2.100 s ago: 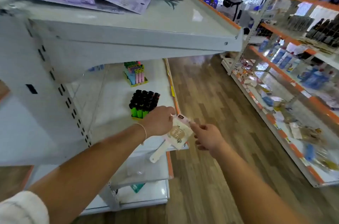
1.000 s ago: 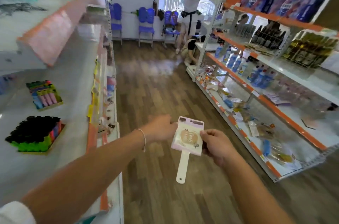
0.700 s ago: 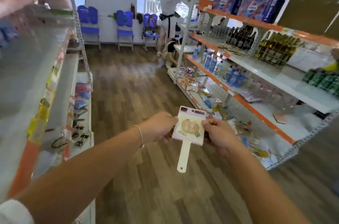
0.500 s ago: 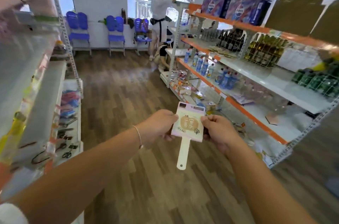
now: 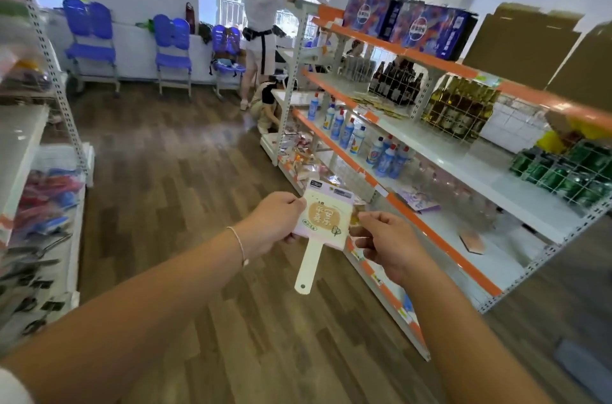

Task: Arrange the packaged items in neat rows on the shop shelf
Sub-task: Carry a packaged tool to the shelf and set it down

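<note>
1. Brown wood floor (image 5: 185, 178) runs down the middle of the shop, wide and bare between two sets of shelves.
2. On the right, a white shelf rack with orange edges (image 5: 440, 248) sticks out close beside the hands. Blue and white bottles (image 5: 351, 135) stand in a row near its front edge.
3. On the left, another white shelf (image 5: 20, 145) lines the aisle, with blurry things lower down.
4. Blue chairs (image 5: 172, 46) stand against the far wall.
5. A person in white (image 5: 261, 29) stands at the far end of the right rack, and another crouches low beside it.
6. The packaged item (image 5: 326, 216), a flat card pack with a long pale handle hanging down, is held up in the air over the floor, just beside the right rack.
7. The left hand (image 5: 275, 221) pinches the pack's left edge.
8. The right hand (image 5: 387, 241) pinches its right edge, fingers curled.
</note>
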A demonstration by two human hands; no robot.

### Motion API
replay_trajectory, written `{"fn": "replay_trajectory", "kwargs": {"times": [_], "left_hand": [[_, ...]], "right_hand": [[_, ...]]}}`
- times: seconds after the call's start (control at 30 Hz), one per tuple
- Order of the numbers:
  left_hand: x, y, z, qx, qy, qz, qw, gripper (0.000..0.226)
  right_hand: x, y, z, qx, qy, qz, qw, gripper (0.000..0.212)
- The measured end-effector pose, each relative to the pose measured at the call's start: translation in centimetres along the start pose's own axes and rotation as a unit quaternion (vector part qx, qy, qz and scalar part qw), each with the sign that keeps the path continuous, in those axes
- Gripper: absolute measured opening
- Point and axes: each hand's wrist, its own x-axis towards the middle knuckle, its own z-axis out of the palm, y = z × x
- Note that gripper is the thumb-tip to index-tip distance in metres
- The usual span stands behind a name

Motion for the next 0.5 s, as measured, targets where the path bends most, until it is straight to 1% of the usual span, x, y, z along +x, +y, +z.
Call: {"fn": "replay_trajectory", "kwargs": {"times": [0.23, 0.37, 0.5], "left_hand": [[11.6, 3.2, -4.1, -0.002, 0.024, 0.007, 1.0, 0.032], [16.5, 4.6, -6.3, -0.006, 0.05, 0.002, 0.999, 0.032], [21.0, 5.7, -7.8, -0.03, 0.058, -0.004, 0.998, 0.031]], "right_hand": [[10.9, -4.6, 2.7, 0.007, 0.009, 0.006, 1.0, 0.016], [16.2, -5.3, 3.3, 0.012, 0.009, 0.022, 1.0, 0.017], [21.3, -5.4, 3.6, 0.01, 0.011, 0.036, 0.999, 0.018]]}}
